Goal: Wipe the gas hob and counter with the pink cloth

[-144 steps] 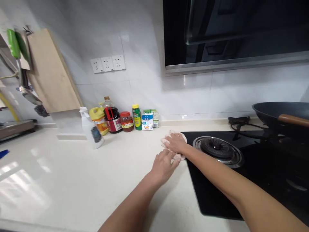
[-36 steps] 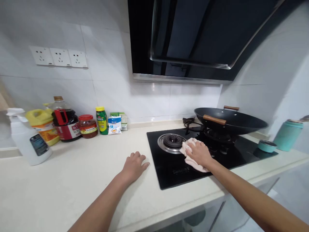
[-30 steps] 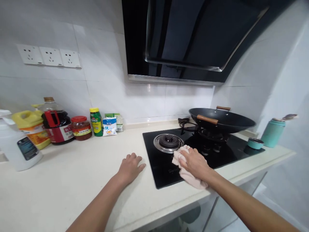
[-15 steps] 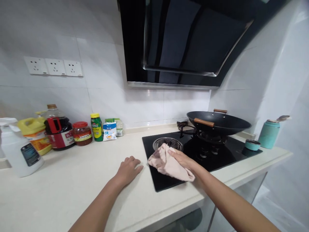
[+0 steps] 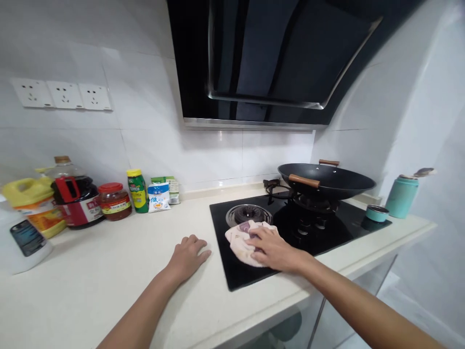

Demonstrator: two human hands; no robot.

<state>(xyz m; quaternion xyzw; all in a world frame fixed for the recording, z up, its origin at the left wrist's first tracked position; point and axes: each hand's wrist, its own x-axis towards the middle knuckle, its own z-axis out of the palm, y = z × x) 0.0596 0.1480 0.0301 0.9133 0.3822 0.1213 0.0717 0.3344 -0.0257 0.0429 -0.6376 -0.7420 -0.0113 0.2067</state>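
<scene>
My right hand [image 5: 274,249] presses down on a pale pink cloth [image 5: 241,247], its fingers bent over the fabric. The cloth lies bunched on the black glass gas hob [image 5: 238,278], just in front of the left burner [image 5: 249,213]. My left hand [image 5: 188,257] rests on the cream countertop [image 5: 174,310] left of the hob, holding nothing, with fingers apart and slightly curled. A black wok [image 5: 327,182] with wooden handles sits on the right burner.
Along the wall at left stand a white bottle [image 5: 25,245], a yellow jug [image 5: 32,203], a dark sauce bottle [image 5: 78,198], a red-lidded jar [image 5: 114,201], a green bottle [image 5: 138,191] and seasoning packets [image 5: 160,198]. At right are a teal cup [image 5: 377,213] and teal canister [image 5: 401,196]. A range hood [image 5: 283,58] overhangs.
My right hand has shifted from gripping the cloth's edge to lying over it, and the cloth is now flatter. My left hand stays on the countertop. The view has turned slightly right.
</scene>
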